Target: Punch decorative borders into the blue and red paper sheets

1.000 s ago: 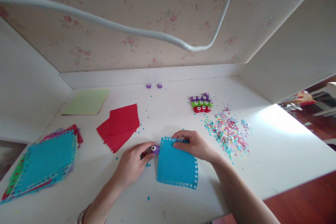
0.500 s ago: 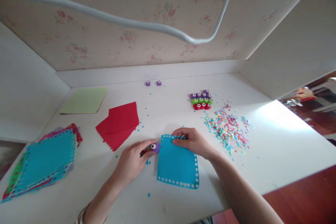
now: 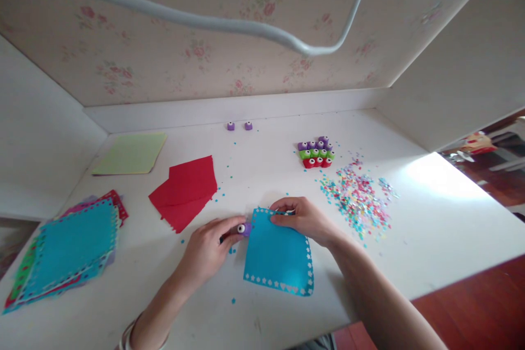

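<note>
In the head view a blue sheet of paper (image 3: 279,254) has small shapes punched along its top, right and bottom borders, with a few at the upper left. My right hand (image 3: 301,220) pinches its top edge between thumb and fingers. My left hand (image 3: 213,243) is closed around a small purple craft punch (image 3: 245,229), which sits against the sheet's left edge near the top corner. How far the paper goes into the punch is hidden. Small blue cut-outs (image 3: 232,250) lie beside the left fingertips.
A stack of punched coloured sheets (image 3: 74,246) lies at the left, with pale green paper (image 3: 129,154) behind it. Red paper (image 3: 186,191) is left of centre. Rows of punches (image 3: 315,153) and confetti (image 3: 361,197) are at the right; two purple punches (image 3: 239,126) stand by the wall.
The blue sheet's lower edge has shifted slightly, with its bottom right corner curling a little more. Both hands keep their holds. The whole view has tilted slightly.
</note>
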`<state>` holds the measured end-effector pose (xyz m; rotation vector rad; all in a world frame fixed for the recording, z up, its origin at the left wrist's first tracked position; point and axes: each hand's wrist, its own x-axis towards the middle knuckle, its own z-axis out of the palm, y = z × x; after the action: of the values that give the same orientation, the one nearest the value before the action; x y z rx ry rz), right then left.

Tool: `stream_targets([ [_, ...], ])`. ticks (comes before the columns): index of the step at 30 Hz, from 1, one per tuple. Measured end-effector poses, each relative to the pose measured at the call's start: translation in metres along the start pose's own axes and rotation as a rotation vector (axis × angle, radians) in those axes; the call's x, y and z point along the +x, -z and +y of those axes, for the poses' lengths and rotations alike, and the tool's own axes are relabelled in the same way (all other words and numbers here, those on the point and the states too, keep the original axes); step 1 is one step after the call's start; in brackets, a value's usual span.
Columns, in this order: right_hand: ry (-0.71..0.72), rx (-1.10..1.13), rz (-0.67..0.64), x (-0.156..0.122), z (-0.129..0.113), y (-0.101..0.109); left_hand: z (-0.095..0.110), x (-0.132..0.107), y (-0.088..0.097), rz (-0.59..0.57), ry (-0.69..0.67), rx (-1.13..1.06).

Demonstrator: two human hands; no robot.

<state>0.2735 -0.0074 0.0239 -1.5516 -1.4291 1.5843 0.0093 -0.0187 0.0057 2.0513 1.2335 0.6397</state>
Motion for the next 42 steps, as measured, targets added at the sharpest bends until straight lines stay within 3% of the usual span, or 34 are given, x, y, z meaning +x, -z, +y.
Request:
stream_targets([
  [6, 0.185, -0.309, 0.114, -0.002, -0.005, -0.008, 0.004, 0.001, 0.001, -0.012, -0.066, 0.055],
  [10, 0.503, -0.605, 0.231, -0.008, -0.009, -0.013, 0.005, 0.001, 0.000, 0.001, -0.111, 0.094],
  [13, 0.677, -0.723, 0.169, -0.016, -0.007, -0.014, 0.006, 0.001, 0.000, -0.003, -0.103, 0.104],
  [20, 0.675, -0.853, 0.048, -0.023, 0.007, -0.016, 0.010, -0.002, 0.002, -0.036, -0.083, 0.121],
  [42, 0.611, -0.912, 0.030, -0.016, 0.005, -0.015, 0.009, 0.000, 0.005, -0.071, -0.072, 0.143],
])
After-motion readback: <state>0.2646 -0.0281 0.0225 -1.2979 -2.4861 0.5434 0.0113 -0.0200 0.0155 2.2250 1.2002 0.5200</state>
